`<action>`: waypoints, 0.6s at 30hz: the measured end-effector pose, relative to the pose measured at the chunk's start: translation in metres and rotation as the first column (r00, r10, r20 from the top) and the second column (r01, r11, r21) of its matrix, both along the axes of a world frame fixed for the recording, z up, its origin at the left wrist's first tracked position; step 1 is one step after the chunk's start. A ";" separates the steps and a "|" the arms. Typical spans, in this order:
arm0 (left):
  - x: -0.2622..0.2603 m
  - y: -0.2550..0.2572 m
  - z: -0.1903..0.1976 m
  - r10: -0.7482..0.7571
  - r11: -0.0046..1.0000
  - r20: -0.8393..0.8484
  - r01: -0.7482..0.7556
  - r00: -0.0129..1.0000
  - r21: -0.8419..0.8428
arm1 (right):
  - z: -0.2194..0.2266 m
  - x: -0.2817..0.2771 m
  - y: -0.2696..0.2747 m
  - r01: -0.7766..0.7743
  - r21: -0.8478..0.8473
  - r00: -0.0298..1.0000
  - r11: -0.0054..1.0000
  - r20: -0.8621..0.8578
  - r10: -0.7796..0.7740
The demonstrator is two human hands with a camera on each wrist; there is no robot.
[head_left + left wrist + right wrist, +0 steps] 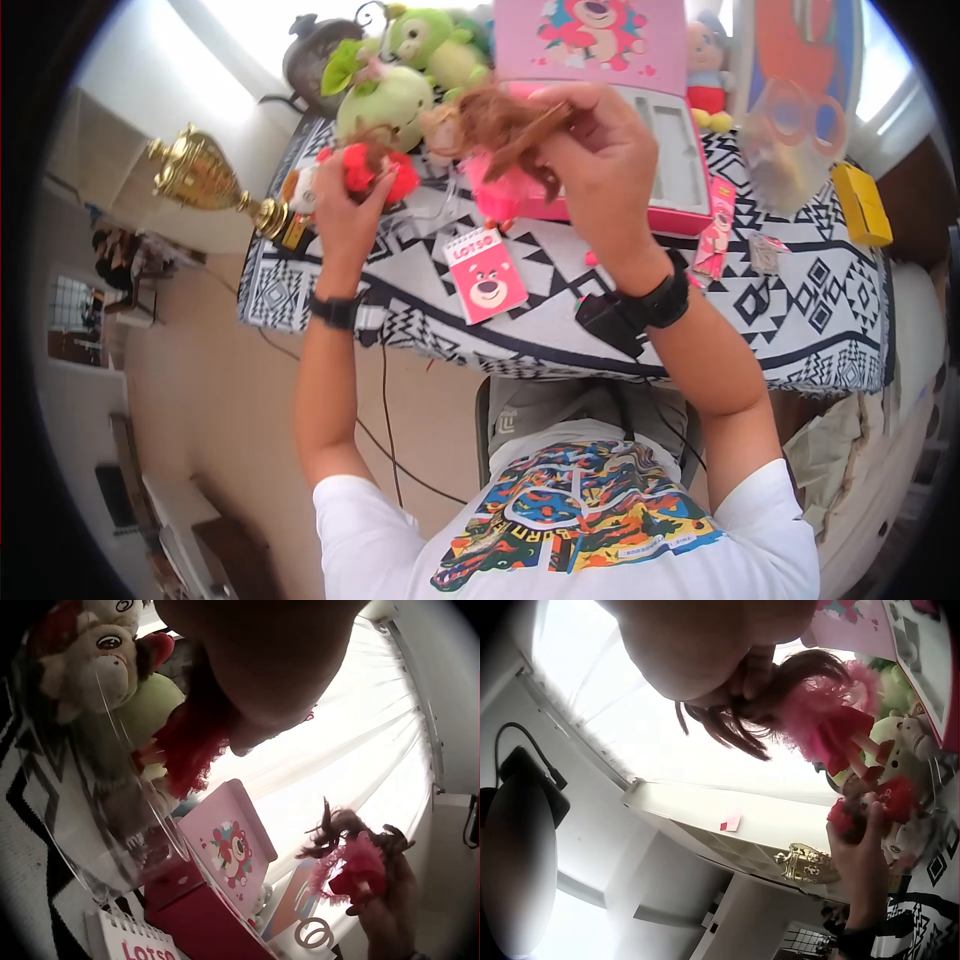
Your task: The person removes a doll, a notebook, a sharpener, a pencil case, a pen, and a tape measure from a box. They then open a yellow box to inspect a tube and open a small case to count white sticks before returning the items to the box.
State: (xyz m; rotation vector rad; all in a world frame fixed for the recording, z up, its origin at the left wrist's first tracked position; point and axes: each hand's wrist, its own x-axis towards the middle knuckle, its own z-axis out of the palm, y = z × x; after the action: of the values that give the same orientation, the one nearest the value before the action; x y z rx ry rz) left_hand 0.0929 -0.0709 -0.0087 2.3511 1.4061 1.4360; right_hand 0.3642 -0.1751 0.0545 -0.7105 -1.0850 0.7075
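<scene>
High over the table, my right hand (605, 165) grips a doll by its long brown hair (510, 125). This doll's pink dress (829, 724) and legs hang free, and in the right wrist view it tilts sideways. My left hand (345, 210) holds a second doll in a red dress (375, 170) near the plush toys. In the left wrist view its red ruffled skirt (191, 750) shows below the dark, close hand, which hides the rest. Below and between the hands lies a pink Lotso notepad (487, 280).
An open pink box (690, 215) with a printed lid stands behind the right hand. Green plush toys (385, 110) crowd the back left, beside a gold trophy (200, 170). At the right are a clear bag (785, 160) and a yellow box (862, 205). A patterned cloth (800, 290) covers the table.
</scene>
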 end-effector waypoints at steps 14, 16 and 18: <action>-0.017 0.001 -0.022 0.219 0.974 -0.345 -0.186 0.913 0.127 | -0.033 -0.081 0.087 -0.122 0.164 0.940 0.979 0.336 0.060; -0.017 0.003 -0.021 0.236 0.972 -0.328 -0.218 0.915 0.089 | -0.043 -0.085 0.097 -0.156 0.139 0.922 0.978 0.376 0.093; -0.019 0.006 -0.022 0.150 0.980 -0.212 -0.174 0.966 -0.099 | -0.052 -0.085 0.104 -0.186 0.109 0.902 0.977 0.414 0.125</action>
State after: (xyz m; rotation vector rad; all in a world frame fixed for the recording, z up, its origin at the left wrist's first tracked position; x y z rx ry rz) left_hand 0.0737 -0.0652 -0.0305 2.4157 1.7189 1.1328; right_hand 0.2788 -0.0715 0.0023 -0.6638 -1.5743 0.6212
